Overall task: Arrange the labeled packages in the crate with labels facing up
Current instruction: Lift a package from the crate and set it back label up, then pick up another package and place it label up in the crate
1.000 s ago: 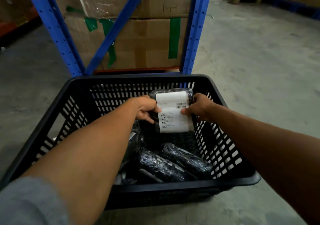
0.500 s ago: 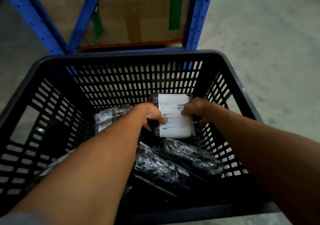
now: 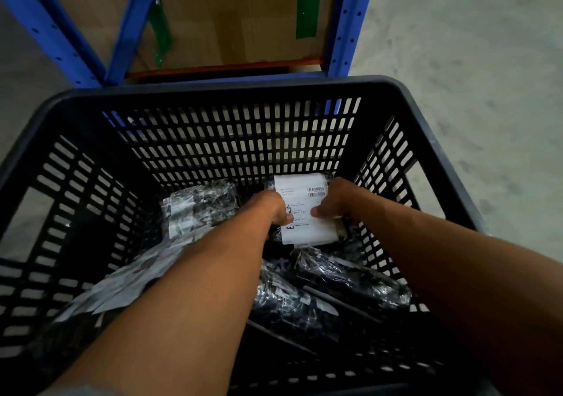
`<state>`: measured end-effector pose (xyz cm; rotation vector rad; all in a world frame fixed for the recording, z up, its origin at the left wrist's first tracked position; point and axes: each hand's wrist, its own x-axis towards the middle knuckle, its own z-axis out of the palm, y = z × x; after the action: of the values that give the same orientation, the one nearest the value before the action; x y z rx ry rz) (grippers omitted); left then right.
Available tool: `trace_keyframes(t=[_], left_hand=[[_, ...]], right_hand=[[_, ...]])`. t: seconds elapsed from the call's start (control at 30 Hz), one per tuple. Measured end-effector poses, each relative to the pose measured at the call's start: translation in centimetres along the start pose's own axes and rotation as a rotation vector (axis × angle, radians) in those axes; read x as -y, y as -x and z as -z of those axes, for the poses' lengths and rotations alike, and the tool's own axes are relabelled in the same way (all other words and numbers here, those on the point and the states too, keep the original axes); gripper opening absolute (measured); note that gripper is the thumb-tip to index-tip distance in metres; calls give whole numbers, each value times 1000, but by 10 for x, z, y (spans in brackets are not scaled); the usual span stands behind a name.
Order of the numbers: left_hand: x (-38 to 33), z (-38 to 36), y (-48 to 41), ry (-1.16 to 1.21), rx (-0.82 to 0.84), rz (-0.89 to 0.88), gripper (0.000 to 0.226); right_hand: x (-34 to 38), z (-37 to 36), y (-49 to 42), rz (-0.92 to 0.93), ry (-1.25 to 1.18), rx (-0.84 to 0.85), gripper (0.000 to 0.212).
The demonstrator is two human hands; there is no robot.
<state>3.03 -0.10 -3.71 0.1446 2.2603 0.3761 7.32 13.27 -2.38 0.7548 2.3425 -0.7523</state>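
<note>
You have both hands clamped on one package [image 3: 306, 212]: your left hand [image 3: 271, 208] pinches its left edge and your right hand [image 3: 336, 203] its right edge, thumbs lying on the white label [image 3: 304, 209], which faces up. Nearest you, your two forearms reach down over the crate's front rim [image 3: 350, 391]. Under them lie other black wrapped packages: two long ones [image 3: 335, 276] side by side at the right, and a pile at the left [image 3: 115, 292] showing pale labels, partly hidden by your left arm. Further in, another package [image 3: 198, 206] rests near the back wall with a label on its left part. The one you hold sits low in the far right corner; whether it already touches the bottom cannot be told.

This looks like the setting-down step. Next you would need to lay it flat, let go with both hands without turning it, then reach for one whose label is hidden.

Compared with a second ago, the package has come down from near rim height to deep in the crate, and your view has tipped downward, so less of the blue rack [image 3: 344, 30] and cardboard box [image 3: 231, 14] shows beyond.
</note>
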Motion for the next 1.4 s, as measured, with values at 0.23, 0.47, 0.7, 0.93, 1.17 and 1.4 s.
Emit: trace_keyframes(t=[0.23,0.47,0.7,0.93,1.17,1.4], left_hand=[[-3,-3,6,-47,-143,70,49],[-6,20,28,39,7,122,52],[-13,57,83,-31,678,-21,83],[-28,21,94,-203,610,-103,98],[-18,32,102,54,477,-191,65],[6,114,119,376,176,-263,78]], right_hand=[[-1,3,6,43,122,-61,53],[5,21,39,-22,142,121,39],[4,57,96,-43,383,426,41],[-10,41,126,-145,499,653,58],[-18,38,121,-68,449,558,30],[12,121,138,184,50,255,37]])
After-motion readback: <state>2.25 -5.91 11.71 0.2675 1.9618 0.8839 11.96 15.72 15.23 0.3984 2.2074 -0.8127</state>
